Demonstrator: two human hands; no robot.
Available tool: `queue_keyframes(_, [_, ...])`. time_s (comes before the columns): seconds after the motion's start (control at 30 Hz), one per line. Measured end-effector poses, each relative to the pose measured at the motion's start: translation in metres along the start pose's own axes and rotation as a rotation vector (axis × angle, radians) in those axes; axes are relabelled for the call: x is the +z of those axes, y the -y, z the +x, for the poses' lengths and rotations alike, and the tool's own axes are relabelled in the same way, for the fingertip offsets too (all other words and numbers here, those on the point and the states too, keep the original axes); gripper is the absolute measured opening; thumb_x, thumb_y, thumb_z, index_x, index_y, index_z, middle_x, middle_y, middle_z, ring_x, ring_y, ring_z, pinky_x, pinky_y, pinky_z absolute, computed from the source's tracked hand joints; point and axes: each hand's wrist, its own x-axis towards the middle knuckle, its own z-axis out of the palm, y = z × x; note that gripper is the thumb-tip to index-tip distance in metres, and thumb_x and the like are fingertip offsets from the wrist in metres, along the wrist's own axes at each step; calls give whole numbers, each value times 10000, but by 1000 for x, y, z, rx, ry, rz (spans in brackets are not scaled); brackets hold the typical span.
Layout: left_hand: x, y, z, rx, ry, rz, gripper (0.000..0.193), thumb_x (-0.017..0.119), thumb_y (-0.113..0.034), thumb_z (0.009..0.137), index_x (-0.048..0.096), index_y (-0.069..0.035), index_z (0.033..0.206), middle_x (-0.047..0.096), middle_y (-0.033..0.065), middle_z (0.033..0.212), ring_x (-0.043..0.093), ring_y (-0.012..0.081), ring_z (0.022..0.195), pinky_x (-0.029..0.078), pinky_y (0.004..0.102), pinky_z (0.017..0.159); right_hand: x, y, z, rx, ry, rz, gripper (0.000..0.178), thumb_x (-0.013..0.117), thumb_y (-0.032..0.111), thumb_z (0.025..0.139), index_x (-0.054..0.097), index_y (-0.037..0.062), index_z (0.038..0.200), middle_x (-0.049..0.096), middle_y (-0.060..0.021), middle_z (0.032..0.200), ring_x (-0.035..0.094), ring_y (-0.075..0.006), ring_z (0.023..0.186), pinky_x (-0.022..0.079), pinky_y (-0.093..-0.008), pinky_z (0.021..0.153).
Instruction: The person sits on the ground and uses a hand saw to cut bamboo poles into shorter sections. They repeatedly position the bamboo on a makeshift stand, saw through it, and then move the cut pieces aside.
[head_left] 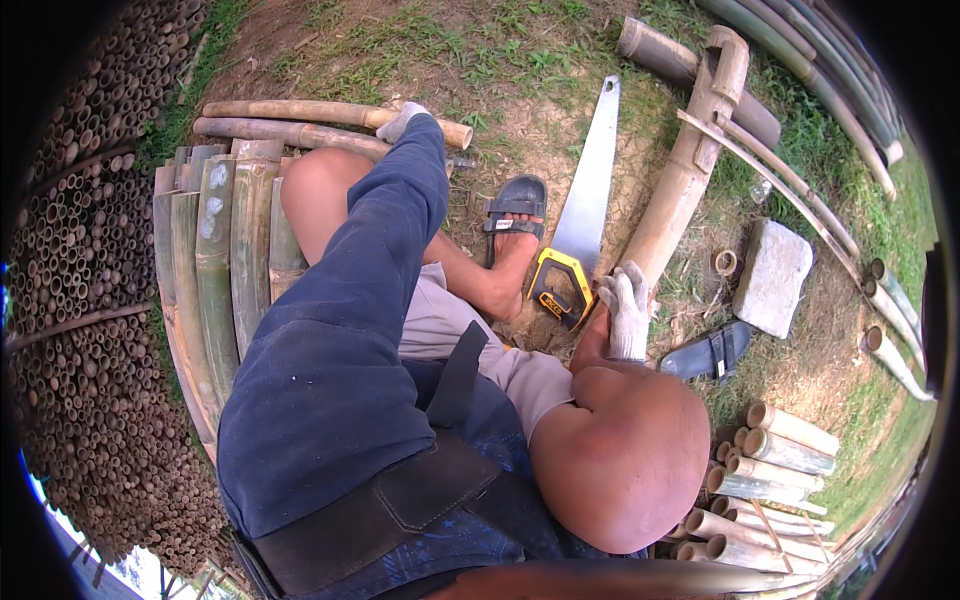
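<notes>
My left hand (403, 121), in a pale glove at the end of a dark blue sleeve, closes over a tan bamboo pole (300, 112) at the upper left; its fingertips are hidden. A second bamboo pole (270, 130) lies just below that one. My right hand (628, 308), in a white glove, rests with fingers extended at the near end of a thick bamboo length (665, 215), beside my bare foot. The far end of this length is notched and props on a dark bamboo log (655, 52). Between my feet lies a handsaw (590, 195) with a yellow and black handle.
Split green bamboo pieces (215, 250) lie left of my leg, near a tall stack of cut bamboo (85, 400). To the right are a stone block (773, 278), a loose sandal (705, 352), a small bamboo ring (725, 262) and thin strips. Bamboo tubes (790, 450) lie at lower right.
</notes>
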Motion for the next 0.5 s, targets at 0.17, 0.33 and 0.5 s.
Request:
queue_keyframes(0.17, [3,-1,2,159,-260,218,623,782,-276,911,439,7,1346,629,227,1301,739,383,1091,643,482,909,7,7,-3,-13,-37,-13,513,639,225,1080,470,30,1525,611,-143,1312,695,-269,1147,581,-353,969])
queue_keyframes(0.33, [-3,-7,6,142,-373,397,612,800,-297,892,471,-50,1345,579,151,1328,670,333,1214,604,426,965,12,10,-4,-12,-36,-46,548,624,219,1091,418,45,1567,573,-164,1400,674,-279,1156,582,-373,960])
queue_keyframes(0.5, [-21,7,-18,761,-245,694,531,774,-297,891,554,-159,1354,527,113,1415,485,335,1406,430,500,1140,15,9,-2,-24,-41,-70,540,628,214,1088,418,57,1560,595,-138,1350,676,-258,1114,588,-362,917])
